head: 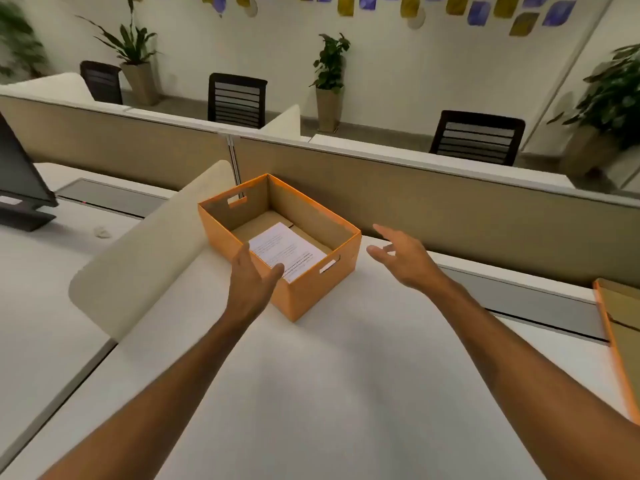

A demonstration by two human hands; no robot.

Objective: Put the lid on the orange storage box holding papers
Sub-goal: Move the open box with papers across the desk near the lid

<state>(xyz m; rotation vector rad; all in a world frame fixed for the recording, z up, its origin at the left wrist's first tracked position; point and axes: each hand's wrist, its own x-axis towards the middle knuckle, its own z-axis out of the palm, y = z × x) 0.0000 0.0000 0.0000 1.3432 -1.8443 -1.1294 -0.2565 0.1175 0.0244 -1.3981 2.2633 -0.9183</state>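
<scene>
An orange storage box (311, 289) stands open on the white desk, turned at an angle, with white printed papers (284, 249) lying on its brown floor. My left hand (251, 278) is open, fingers spread, at the box's near-left corner, partly in front of the rim. My right hand (403, 256) hovers open just right of the box, apart from it. At the far right edge lies the orange lid (620, 327), underside up and cut off by the frame.
A cream curved divider (149, 251) rises left of the box. A beige partition wall (450, 209) runs behind it. A dark monitor (17, 181) sits at far left. Chairs and potted plants stand beyond the partition.
</scene>
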